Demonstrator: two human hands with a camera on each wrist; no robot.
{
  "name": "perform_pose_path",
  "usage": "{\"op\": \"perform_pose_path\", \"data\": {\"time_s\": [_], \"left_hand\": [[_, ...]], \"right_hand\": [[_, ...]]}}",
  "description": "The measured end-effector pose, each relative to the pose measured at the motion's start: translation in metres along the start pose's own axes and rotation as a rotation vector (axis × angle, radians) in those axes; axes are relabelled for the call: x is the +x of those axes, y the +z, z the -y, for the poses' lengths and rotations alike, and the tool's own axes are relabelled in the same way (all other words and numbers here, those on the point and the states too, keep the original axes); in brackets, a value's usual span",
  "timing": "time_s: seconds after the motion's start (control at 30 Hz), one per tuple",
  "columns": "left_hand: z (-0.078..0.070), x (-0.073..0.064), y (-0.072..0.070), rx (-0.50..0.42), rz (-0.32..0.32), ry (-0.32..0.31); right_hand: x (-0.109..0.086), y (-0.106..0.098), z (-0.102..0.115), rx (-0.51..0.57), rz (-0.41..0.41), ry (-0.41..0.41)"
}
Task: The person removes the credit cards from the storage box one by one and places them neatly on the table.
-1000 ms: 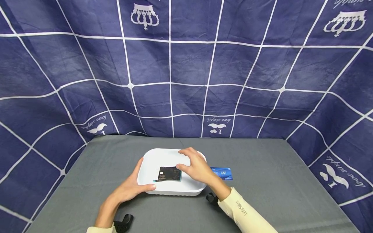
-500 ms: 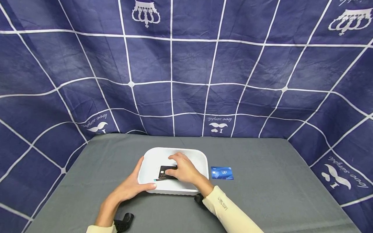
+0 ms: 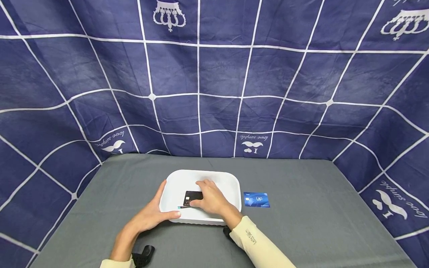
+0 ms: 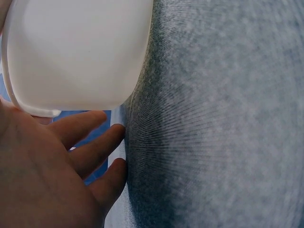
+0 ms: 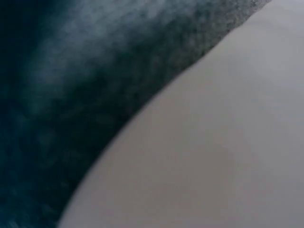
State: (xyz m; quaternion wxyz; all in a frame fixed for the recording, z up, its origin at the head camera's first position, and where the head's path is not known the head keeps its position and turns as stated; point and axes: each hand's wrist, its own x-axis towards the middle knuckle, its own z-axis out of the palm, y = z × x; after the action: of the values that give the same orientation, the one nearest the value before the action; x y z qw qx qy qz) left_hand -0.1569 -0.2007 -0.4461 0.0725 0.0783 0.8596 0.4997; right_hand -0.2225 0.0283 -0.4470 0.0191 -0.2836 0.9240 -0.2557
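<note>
Head cam: high, facing forward and down; gray tabletop (image 3: pixel 311 216) across lower frame, blue cloth backdrop (image 3: pixel 221 72) above. Left wrist cam: close, low, rolled sideways; white tray (image 4: pixel 80 57) upper left, tabletop right. Right wrist cam: closest, badly blurred, pale curved surface (image 5: pixel 199 156) lower right. Head and left wrist share tray, left grip (image 3: pixel 149 215), tabletop.

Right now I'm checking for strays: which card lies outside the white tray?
The blue VIP card, on the grey cloth right of the tray; the black card lies inside, partly hidden by the right hand.
</note>
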Motion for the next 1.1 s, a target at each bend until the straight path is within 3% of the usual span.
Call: {"op": "perform_pose_path", "data": {"time_s": [0.33,0.57,1.1], "left_hand": [[0.001,0.0003,0.0004,-0.03,-0.016,0.046],[0.0021,0.0008,0.0012,-0.033,-0.018,0.042],[0.0032,0.0011,0.0021,-0.012,-0.012,0.036]], "right_hand": [[0.0016,0.0029,-0.0013,-0.089,0.059,0.032],[0.0009,0.0021,-0.0014,-0.149,0.086,0.017],[-0.0012,-0.0025,-0.0002,-0.169,0.088,-0.013]]}}
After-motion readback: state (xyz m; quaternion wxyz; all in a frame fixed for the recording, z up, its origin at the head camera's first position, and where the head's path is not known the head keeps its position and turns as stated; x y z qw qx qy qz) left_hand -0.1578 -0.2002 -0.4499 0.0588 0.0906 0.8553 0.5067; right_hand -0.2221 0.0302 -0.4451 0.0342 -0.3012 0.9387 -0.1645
